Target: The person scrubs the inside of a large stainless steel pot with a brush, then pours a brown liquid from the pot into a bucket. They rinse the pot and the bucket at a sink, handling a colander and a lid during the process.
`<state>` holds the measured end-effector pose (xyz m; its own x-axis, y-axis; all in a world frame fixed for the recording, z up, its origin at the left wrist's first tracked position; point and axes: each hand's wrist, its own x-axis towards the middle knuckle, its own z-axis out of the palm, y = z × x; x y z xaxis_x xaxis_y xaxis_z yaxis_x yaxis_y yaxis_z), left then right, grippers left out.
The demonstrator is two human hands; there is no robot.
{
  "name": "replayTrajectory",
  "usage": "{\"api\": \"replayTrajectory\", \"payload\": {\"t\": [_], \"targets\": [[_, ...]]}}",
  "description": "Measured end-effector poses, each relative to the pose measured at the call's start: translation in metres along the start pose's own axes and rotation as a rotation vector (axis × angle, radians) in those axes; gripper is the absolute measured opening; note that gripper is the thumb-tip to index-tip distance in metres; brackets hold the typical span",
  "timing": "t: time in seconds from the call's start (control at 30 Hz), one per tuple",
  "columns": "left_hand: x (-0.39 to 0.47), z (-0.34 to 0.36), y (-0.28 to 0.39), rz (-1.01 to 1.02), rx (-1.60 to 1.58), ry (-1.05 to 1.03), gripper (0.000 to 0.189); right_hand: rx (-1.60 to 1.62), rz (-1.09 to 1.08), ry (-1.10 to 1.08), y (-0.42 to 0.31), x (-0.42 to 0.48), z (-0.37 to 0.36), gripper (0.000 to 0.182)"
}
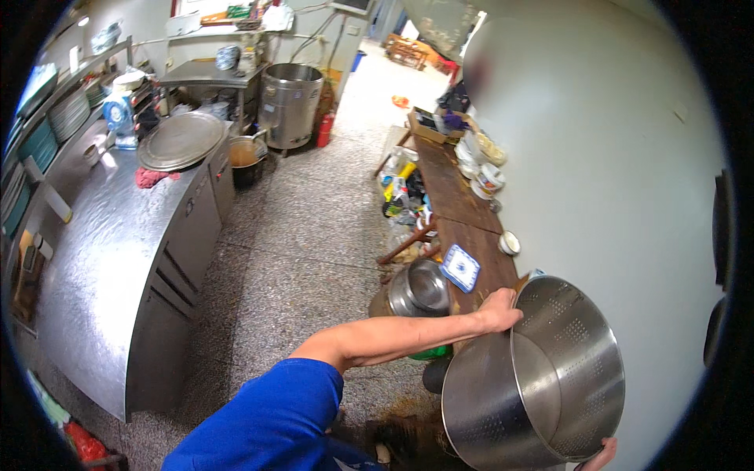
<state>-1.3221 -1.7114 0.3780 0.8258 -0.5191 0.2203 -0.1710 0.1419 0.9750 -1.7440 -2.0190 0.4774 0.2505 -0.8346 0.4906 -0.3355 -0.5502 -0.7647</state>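
Note:
A large stainless-steel perforated pot point(565, 365), like a deep strainer, is tilted on its side with its mouth turned up to the right. My left hand point(502, 310) grips its rim at the upper left, the arm stretched across in a blue sleeve. At the lower right my right hand point(601, 454) holds the opposite part of the rim; most of that hand is cut off by the picture's edge. Beside my left hand, a blue-and-white square dish point(460, 268) lies on a narrow dark wooden table point(439, 171).
The pale wall point(589, 176) rises close on the right. A steel pot point(429, 285) stands low beside the wooden table. Along the left runs a stainless-steel counter point(112, 235) bearing a large round lid point(182, 140). Speckled floor point(294, 235) lies between, with a tall steel boiler point(290, 106) farther back.

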Motion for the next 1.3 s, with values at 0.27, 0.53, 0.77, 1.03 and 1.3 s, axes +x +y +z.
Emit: {"api": "replayTrajectory", "payload": {"t": [0.27,0.53,0.77,1.03,1.3], "targets": [[0.134,-0.229,-0.050,-0.056,0.005,0.181,0.019,0.516,0.022,-0.171,-0.138,0.016,0.324,0.016],[0.314,-0.471,-0.110,-0.071,0.302,0.389,0.021,0.685,0.018,-0.451,-0.201,0.068,0.727,0.013],[0.416,-0.732,-0.101,-0.021,0.280,0.662,0.022,0.813,0.105,-0.778,-0.397,0.042,1.043,0.015],[0.497,-1.022,-0.079,-0.004,0.339,0.860,0.012,0.899,0.038,-1.047,-0.600,-0.060,1.370,0.011],[0.623,-1.278,-0.022,-0.148,0.582,1.036,0.019,0.833,0.229,-1.334,-0.790,-0.129,1.671,0.014]]}}
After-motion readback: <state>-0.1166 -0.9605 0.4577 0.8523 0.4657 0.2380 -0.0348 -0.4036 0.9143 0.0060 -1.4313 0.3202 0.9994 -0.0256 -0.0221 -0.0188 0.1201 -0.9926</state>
